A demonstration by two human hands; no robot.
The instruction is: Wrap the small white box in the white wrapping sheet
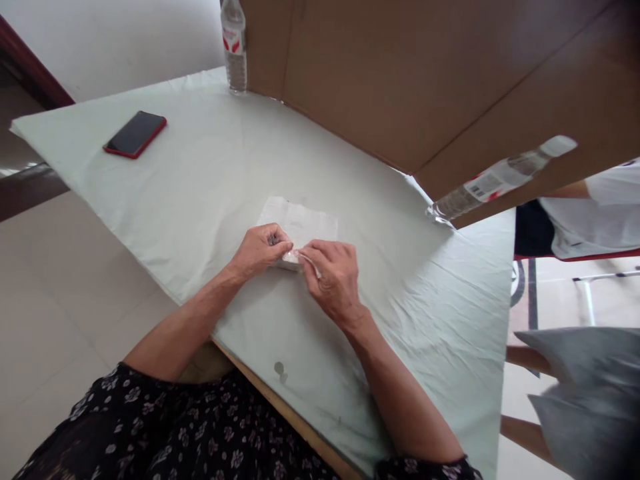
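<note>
Close together over the table, my left hand and my right hand pinch a small whitish, shiny piece between thumbs and fingertips. What kind of thing it is cannot be made out. Something small and dark shows in the curl of my left fingers, too unclear to name. Just behind and below my fingers lies a white sheet like paper or tissue, its near part hidden by my hands.
A pale green cloth covers the table. A phone with a red edge lies at the far left. Brown cardboard panels stand behind, with a water bottle and a tilted one beside them. Other people sit at right.
</note>
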